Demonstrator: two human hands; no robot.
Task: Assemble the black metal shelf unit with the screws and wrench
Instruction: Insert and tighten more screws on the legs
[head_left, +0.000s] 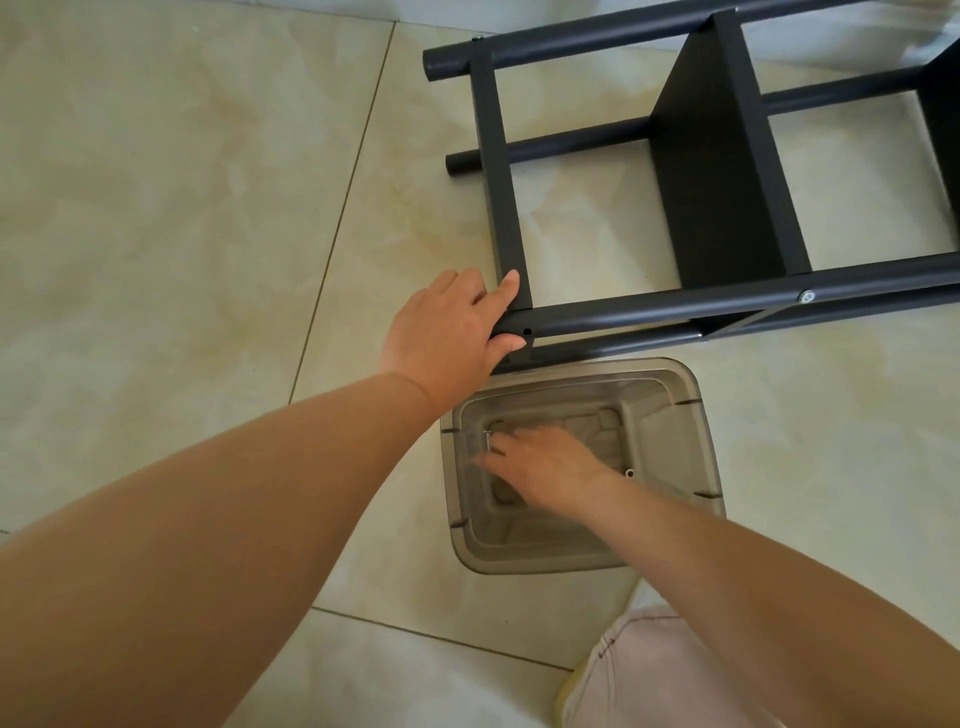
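The shelf frame lies on the floor at one o'clock. The left hand grips its near tube end beside an empty hole. The right hand reaches into the plastic bin at six o'clock, fingers curled around a screw. Best to pinch one screw firmly and hold the frame steady for threading.

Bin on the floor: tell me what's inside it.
The right hand reaches into the bin, its fingers at a small metal piece, likely a screw or wrench. A moulded ridge runs down the right inner wall. Whatever lies under the hand is hidden.
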